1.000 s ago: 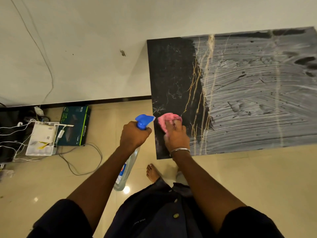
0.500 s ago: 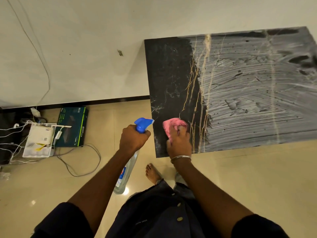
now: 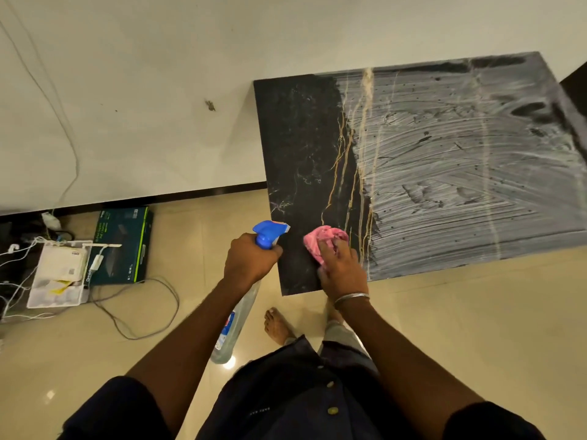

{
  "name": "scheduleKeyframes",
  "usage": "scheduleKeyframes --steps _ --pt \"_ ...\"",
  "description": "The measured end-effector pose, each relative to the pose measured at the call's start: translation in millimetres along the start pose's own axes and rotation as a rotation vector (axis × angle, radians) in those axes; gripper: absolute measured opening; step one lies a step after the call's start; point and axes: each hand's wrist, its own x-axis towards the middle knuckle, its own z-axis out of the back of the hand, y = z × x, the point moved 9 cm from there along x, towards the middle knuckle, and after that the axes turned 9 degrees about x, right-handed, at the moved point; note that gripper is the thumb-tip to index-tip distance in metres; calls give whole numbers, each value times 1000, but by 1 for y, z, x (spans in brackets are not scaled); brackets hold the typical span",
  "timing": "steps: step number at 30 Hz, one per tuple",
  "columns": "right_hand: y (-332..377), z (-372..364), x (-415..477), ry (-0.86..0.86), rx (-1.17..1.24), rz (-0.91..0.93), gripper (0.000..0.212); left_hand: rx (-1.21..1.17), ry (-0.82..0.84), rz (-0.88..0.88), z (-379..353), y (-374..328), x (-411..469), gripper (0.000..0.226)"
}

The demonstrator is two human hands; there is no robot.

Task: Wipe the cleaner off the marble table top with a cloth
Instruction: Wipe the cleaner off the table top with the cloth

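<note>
The black marble table top (image 3: 305, 147) has gold veins; its left strip is wiped dark, while white streaky cleaner (image 3: 470, 173) covers the rest to the right. My right hand (image 3: 341, 271) presses a crumpled pink cloth (image 3: 320, 241) onto the table near its front left corner, fingers curled over the cloth. My left hand (image 3: 249, 260) grips the neck of a clear spray bottle (image 3: 235, 325) with a blue trigger head, held just left of the table's edge, the bottle hanging down over the floor.
A white wall (image 3: 158, 90) runs behind the table. On the beige floor at left lie a green box (image 3: 124, 246), a white tray with devices (image 3: 58, 274) and loose cables (image 3: 139, 312). My bare foot (image 3: 276, 323) stands below the table's front edge.
My right hand has slid the pink cloth rightward along the table's front edge, toward the boundary of the cleaner. My left hand keeps the spray bottle in the same place.
</note>
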Motion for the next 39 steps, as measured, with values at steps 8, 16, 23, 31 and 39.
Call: scheduleKeyframes --steps 8,16,23,31,39 --pt "-107 65 -6 -156 -2 -252 57 62 86 -85 -26 -50 -2 22" --pt "-61 36 4 -84 21 -176 62 65 104 -60 -58 -74 -12 33" --pt "-26 20 10 96 39 58 57 64 62 23 -66 -82 -14 34" --pt "-166 97 19 -61 -19 -249 61 27 75 53 -79 -112 -9 25" --pt "-121 75 41 -23 22 -161 61 5 35 86 -85 -128 -4 21"
